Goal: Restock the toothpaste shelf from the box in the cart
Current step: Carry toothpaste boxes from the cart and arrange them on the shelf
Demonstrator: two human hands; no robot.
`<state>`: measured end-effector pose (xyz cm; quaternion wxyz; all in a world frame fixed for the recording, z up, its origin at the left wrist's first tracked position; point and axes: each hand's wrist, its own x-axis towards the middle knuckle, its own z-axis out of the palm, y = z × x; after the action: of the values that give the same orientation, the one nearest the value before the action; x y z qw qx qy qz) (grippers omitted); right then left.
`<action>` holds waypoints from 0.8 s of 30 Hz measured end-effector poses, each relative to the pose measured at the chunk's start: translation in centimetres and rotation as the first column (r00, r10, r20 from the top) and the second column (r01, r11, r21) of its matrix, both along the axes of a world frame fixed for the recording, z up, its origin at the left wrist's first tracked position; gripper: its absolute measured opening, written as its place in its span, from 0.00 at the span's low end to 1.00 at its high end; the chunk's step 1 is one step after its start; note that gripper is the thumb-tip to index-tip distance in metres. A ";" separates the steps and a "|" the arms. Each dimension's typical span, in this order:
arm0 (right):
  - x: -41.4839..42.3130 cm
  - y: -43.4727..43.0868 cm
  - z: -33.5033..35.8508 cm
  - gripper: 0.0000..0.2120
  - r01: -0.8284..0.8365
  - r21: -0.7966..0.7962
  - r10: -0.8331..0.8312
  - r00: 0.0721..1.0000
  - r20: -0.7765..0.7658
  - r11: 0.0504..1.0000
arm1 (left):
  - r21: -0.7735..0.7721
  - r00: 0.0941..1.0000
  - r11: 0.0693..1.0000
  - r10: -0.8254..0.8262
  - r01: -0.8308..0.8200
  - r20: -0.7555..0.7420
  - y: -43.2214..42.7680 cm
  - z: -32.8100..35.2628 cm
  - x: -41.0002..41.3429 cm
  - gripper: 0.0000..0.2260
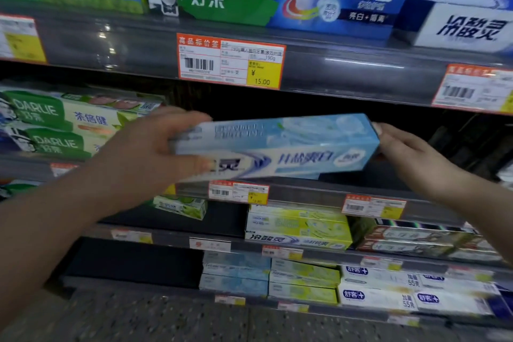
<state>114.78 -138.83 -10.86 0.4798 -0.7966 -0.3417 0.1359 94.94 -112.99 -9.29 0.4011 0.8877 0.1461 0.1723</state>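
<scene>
The left hand [144, 153] and right hand [402, 153] are each holding in their grip one end of the pale blue toothpaste box [277, 147], before the dark empty shelf [305, 191].

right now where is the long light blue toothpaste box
In the head view's centre, the long light blue toothpaste box is held level between the left hand and right hand, before the dark shelf gap right of the green Darlie boxes.

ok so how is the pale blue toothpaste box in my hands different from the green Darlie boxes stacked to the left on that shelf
The pale blue box is held off the shelf, left hand at one end and right hand at the other; the green Darlie boxes rest stacked on it. The blue box is blue and white, the Darlie boxes green and cream. Both lie lengthwise, long printed side facing out.
</scene>
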 end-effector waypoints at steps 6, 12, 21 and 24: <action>-0.6 -0.8 -1.0 0.27 -0.067 0.007 0.067 0.997 -0.035 0.998 | 0.070 0.996 0.995 0.079 -0.077 -0.027 -0.1 1.0 2.8 0.24; -0.4 0.4 -2.5 0.32 -0.135 -0.012 0.135 0.990 -0.030 0.991 | 0.067 0.985 0.994 0.090 -0.081 -0.146 0.6 1.1 4.2 0.22; 0.4 2.8 -3.6 0.15 -0.023 0.142 0.026 0.999 -0.021 0.990 | 0.541 0.980 0.836 0.171 -0.087 -0.107 0.3 0.8 5.0 0.20; 0.1 3.2 -3.6 0.18 -0.043 0.187 0.059 0.995 -0.080 0.981 | 0.726 0.977 0.679 0.206 -0.105 -0.051 0.6 0.3 4.5 0.19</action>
<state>114.88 -135.64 -14.50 0.5622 -0.7332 -0.3521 0.1497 99.43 -112.35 -8.95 -0.0047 0.9671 0.1675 0.1914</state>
